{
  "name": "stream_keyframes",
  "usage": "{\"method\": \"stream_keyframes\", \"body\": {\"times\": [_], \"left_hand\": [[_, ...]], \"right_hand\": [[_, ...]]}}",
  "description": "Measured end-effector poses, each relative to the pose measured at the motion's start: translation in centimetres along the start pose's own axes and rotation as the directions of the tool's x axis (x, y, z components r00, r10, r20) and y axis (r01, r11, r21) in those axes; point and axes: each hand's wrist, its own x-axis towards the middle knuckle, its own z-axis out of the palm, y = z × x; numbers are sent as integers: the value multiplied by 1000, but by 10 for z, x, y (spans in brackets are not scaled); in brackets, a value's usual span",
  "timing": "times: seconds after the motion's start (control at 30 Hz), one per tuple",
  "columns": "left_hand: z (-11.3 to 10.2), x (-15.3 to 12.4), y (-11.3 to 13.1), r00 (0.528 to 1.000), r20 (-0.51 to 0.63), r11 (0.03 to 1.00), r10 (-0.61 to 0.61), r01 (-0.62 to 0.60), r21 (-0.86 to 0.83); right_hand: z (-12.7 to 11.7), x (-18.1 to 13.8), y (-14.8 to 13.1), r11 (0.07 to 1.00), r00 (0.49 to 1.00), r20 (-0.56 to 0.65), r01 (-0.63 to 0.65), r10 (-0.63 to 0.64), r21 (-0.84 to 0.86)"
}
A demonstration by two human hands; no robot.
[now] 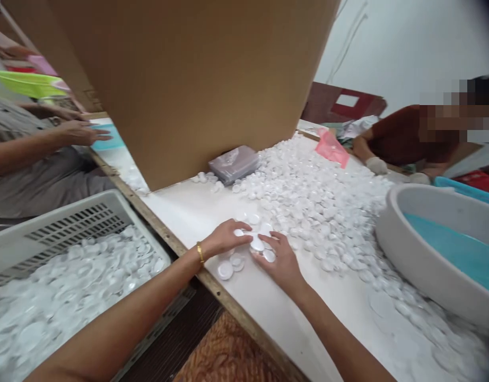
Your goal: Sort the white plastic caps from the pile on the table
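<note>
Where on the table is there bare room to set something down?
Bare room: the table between the cardboard and left hand, and on either side of the right forearm. It is crowded with white discs from the pack to the tub; loose discs also lie around the left hand and right hand.

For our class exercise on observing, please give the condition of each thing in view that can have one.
Discs: loose, many heaped together
Left hand: fingers bent, among discs
Right hand: fingers bent, among discs
Bracelet: worn, left wrist
Crate: open-topped, holding many discs
Basin: open-topped, teal inside
Packet: lying flat
Cardboard: standing
Pink sheet: rumpled
</note>
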Motion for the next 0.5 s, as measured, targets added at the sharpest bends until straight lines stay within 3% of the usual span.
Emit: {"method": "stream_keyframes", "body": {"times": [0.17, 0.3, 0.4, 0.5], "left_hand": [[7, -4, 2, 988, -147, 953, -37, -9, -302], [10, -4, 2, 932, -324, 877, -164, -14, -481], [-4, -10, 2, 877, -367, 701, -311, -49, -711], [-38, -35, -3, 813, -442, 530, -379, -201, -824]], "right_hand": [[1, 4, -7, 1000, 1000, -27, -7, 7, 2], [5, 16, -25, 999, 997, -69, -18, 16, -27], [12, 31, -56, 996, 992, -99, 81, -83, -22], [33, 43, -105, 959, 961, -103, 267, -258, 94]]}}
